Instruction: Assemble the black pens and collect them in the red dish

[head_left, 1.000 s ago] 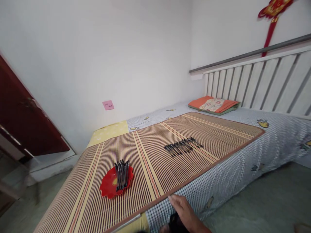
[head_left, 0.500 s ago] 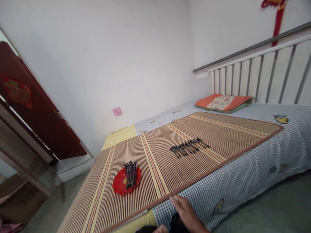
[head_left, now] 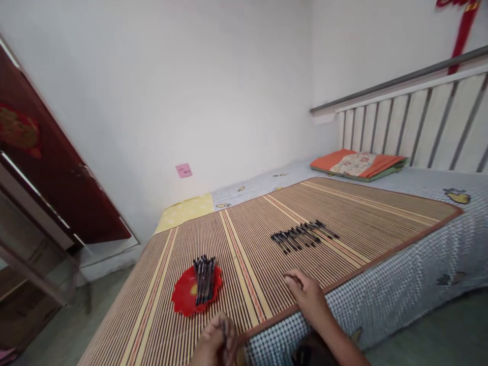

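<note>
Pens [head_left: 204,279] lay bundled in a red dish [head_left: 182,301] on the left part of the striped bamboo mat [head_left: 362,213], with a dark red door [head_left: 46,173] leaning against the wall further left. The left hand [head_left: 215,343] sat just in front of the dish, near it but not touching, at the lower edge of the view. Its fingers were bunched close together, and whether they clamped on anything could not be told.

To the right, the right hand [head_left: 307,295] rested palm down on the mat beside its near border. Its fingers were loosely bent, spread a little and holding nothing. Beyond that hand, apart from it, a second lot of pens [head_left: 301,235] lay side by side in a neat row on the mat. Nothing stood between either hand and the pens nearest to it.

A small pink note [head_left: 183,170] was stuck on the white wall behind the bed. The mat covered a checked sheet [head_left: 400,284] that hung over the near edge of the bed. At the far right corner a folded orange pillow [head_left: 358,163] lay flat against the slatted headboard [head_left: 412,127]. A red hanging ornament [head_left: 461,25] showed above the rail.
</note>
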`<move>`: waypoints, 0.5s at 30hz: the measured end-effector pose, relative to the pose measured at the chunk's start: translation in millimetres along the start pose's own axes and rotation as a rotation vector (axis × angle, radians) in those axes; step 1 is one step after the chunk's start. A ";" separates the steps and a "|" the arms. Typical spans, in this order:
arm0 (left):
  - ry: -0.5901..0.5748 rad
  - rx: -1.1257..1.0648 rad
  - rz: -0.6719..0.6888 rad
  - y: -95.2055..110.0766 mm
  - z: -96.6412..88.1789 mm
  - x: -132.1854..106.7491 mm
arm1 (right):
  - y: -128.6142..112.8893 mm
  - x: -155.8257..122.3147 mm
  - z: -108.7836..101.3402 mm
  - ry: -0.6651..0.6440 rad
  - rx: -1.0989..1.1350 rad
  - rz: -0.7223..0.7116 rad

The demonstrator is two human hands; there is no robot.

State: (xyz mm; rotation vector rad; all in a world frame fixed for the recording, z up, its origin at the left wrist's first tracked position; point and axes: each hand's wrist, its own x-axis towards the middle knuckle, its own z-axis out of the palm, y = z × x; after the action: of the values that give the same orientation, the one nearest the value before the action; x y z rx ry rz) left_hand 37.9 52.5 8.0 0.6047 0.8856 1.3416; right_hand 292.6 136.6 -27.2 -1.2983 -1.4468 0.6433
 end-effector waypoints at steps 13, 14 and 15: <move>0.256 -0.327 0.214 21.9 59.9 128.8 | 45.3 137.3 41.0 0.071 -0.758 0.163; 0.280 -0.321 0.187 13.6 56.0 131.0 | 48.7 136.7 39.9 0.052 -0.810 0.168; 0.295 -0.309 0.163 6.3 52.6 132.7 | 51.4 135.7 38.7 0.033 -0.853 0.167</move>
State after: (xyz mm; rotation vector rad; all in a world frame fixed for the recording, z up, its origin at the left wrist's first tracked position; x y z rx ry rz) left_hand 77.2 189.6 16.3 0.2446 0.8528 1.7062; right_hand 293.6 286.3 -39.2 -2.0825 -1.6619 0.0752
